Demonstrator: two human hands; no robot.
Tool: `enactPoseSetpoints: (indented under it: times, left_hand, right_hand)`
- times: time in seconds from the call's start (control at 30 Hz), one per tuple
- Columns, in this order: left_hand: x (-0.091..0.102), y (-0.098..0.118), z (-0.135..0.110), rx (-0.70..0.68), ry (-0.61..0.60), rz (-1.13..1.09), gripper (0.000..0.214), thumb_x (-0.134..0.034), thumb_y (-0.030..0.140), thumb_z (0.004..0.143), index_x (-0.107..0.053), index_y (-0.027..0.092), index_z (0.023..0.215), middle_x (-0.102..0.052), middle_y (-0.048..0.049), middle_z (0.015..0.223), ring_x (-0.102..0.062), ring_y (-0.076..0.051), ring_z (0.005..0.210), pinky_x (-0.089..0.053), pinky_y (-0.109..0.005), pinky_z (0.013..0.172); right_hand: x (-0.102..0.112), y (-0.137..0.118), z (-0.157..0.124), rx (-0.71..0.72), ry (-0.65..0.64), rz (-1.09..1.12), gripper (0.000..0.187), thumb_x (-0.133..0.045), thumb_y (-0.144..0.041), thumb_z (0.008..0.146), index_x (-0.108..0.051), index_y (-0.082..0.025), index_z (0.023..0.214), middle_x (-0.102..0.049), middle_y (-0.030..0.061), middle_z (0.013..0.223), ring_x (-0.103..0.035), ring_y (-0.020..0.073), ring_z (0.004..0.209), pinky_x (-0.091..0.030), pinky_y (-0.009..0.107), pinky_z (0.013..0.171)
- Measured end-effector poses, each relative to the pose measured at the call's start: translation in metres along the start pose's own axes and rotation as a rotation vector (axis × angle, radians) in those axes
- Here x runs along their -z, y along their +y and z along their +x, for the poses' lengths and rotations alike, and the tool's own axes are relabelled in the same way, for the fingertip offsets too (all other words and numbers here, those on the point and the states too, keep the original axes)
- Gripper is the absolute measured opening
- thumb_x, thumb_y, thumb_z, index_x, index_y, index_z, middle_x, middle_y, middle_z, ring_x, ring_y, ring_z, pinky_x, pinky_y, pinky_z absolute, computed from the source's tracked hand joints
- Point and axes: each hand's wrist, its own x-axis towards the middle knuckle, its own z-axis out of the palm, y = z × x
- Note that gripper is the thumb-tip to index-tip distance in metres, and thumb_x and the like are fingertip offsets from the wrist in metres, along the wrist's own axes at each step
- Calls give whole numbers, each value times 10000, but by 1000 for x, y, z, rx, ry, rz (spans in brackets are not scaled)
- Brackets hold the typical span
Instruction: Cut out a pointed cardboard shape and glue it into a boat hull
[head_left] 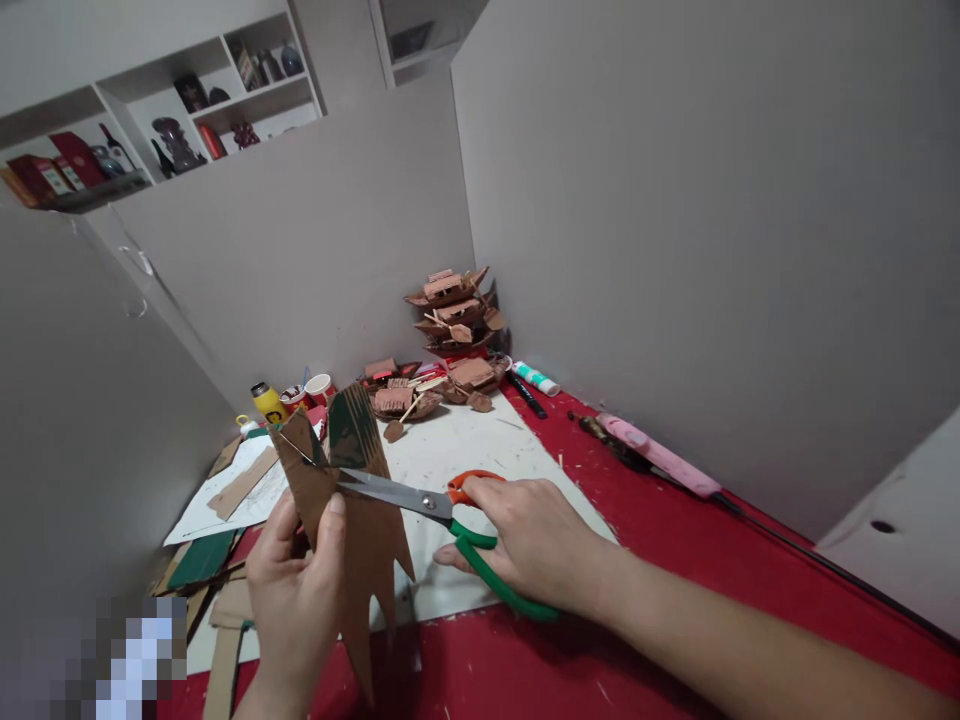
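My left hand point(300, 565) grips a jagged piece of brown cardboard point(367, 540) and holds it upright above the table. Pointed strips hang from its lower edge, and a notch splits its top, where part of the surface is dark green. In my right hand point(525, 530) is a pair of scissors point(405, 495) with one orange and one green handle loop. Its blades reach left to the cardboard near the base of the notch, just above my left thumb. How far the blades are apart is partly hidden by the cardboard.
Several small cardboard boats point(450, 310) are stacked in the back corner, others in front. A pink glue gun point(660, 455) lies along the right wall. Cardboard scraps point(202, 560) and a drawn-on sheet point(195, 500) lie left. A yellow bottle point(268, 402) and paper cups point(320, 388) stand behind.
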Motion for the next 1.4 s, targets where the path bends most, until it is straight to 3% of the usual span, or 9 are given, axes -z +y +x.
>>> enactPoseSetpoints:
  times: [0.47,0.6,0.73,0.9,1.03,1.1,1.17,1.33,1.4]
  left_hand:
    - [-17,15,-5,-186,44,-14,103,-677,206,769,-615,210,851,-586,71,695,-528,-66,592,-441,-131,594]
    - [-19,19,-6,-144,33,-42,128,-679,212,762,-627,205,879,-621,51,776,-544,-81,639,-459,-151,631]
    - [-16,21,-4,1,-21,-104,207,-687,266,763,-631,202,952,-655,24,828,-577,-113,698,-477,-175,636]
    - [-11,21,1,181,-66,-259,334,-745,335,695,-647,182,975,-692,-9,836,-615,-154,718,-506,-216,625]
    - [-7,17,4,309,-123,-377,391,-779,348,648,-655,176,976,-718,-26,853,-645,-168,699,-532,-258,635]
    - [-4,15,5,346,-140,-392,430,-787,354,634,-660,168,1000,-728,-39,877,-660,-181,707,-544,-285,661]
    - [-3,14,5,351,-148,-379,450,-783,360,640,-663,165,1028,-733,-48,901,-674,-198,748,-549,-299,688]
    - [0,12,4,299,-148,-325,375,-749,349,700,-664,163,1015,-734,-52,944,-680,-201,807,-545,-275,692]
    - [0,13,4,301,-149,-338,366,-744,347,705,-662,159,1007,-736,-52,937,-681,-201,796,-545,-277,691]
  right_hand:
    - [-8,-3,-4,3,82,-29,469,-514,-619,829,-611,-163,879,-700,71,810,-675,266,720,-385,325,606]
    - [-8,-2,-4,-5,85,-53,484,-497,-629,834,-614,-162,879,-697,77,795,-665,259,684,-367,317,589]
    - [-6,-3,-5,-4,68,28,476,-519,-635,826,-621,-171,857,-680,60,746,-624,213,634,-345,290,582]
    - [-6,-4,-3,-26,-130,424,445,-580,-595,808,-549,-174,666,-472,-46,561,-414,95,532,-298,225,529]
    - [-8,-2,0,-5,-395,816,513,-535,-626,815,-437,-171,599,-296,-69,546,-281,69,516,-239,203,467]
    - [-9,-2,1,9,-470,892,527,-535,-635,805,-372,-186,583,-250,-75,540,-244,65,502,-208,205,446]
    - [-8,-3,0,9,-463,835,509,-535,-612,816,-366,-189,589,-262,-73,544,-259,70,505,-220,204,452]
    - [-5,-5,-4,-1,-127,248,369,-584,-543,826,-562,-187,731,-518,-33,601,-463,118,553,-314,234,550]
    - [-5,-5,-5,-7,-60,94,374,-583,-566,822,-607,-193,809,-612,3,646,-565,160,596,-336,255,569]
